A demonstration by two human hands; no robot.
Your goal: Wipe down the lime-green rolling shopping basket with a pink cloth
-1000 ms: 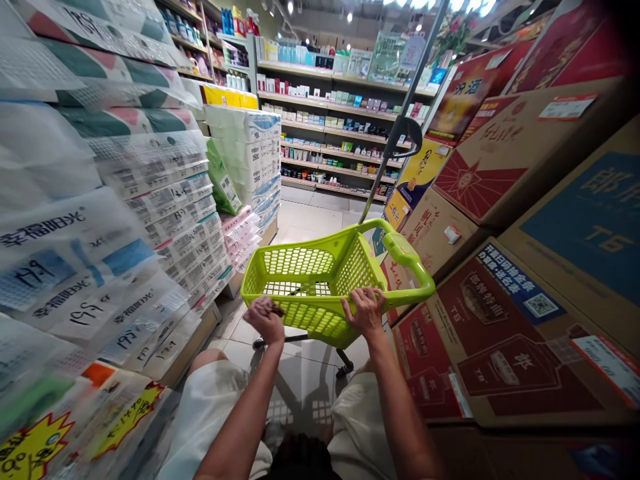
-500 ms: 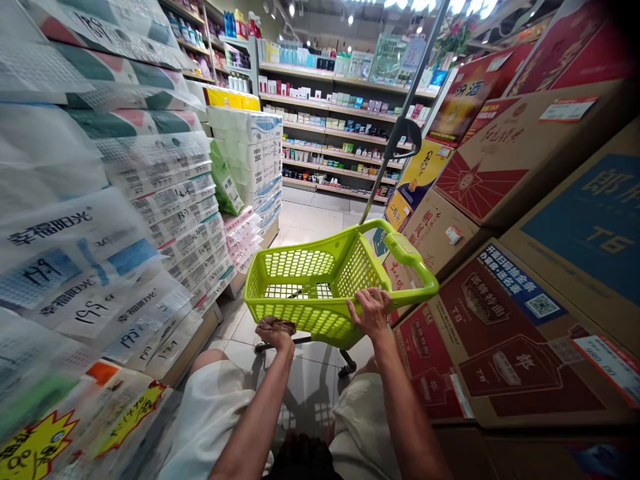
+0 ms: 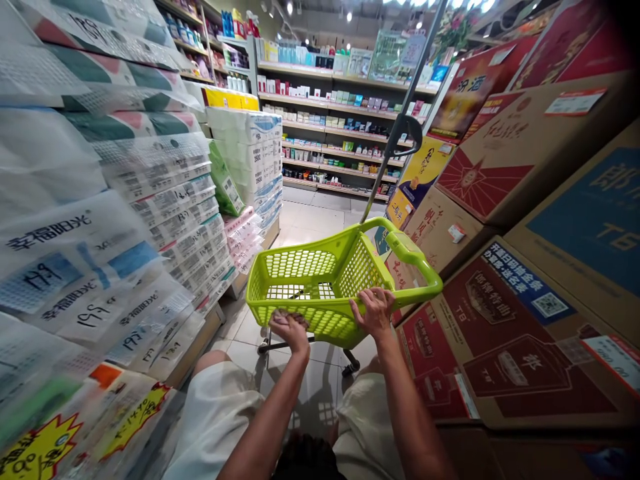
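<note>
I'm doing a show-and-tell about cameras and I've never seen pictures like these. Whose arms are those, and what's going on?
There's no robot here, just a person with two bare hands. The camera sits on their head and looks forward and down, so you see almost what they see, even their own pale shorts.

In front of them, a green cart stands on the tiled floor. The right hand holds the cart's near rim, close to the handle. The left hand holds a crumpled brownish cloth at the cart's near side.

Wrapped packs are stacked on the left, big boxes on the right, and shelves of small goods stand ahead.
</note>
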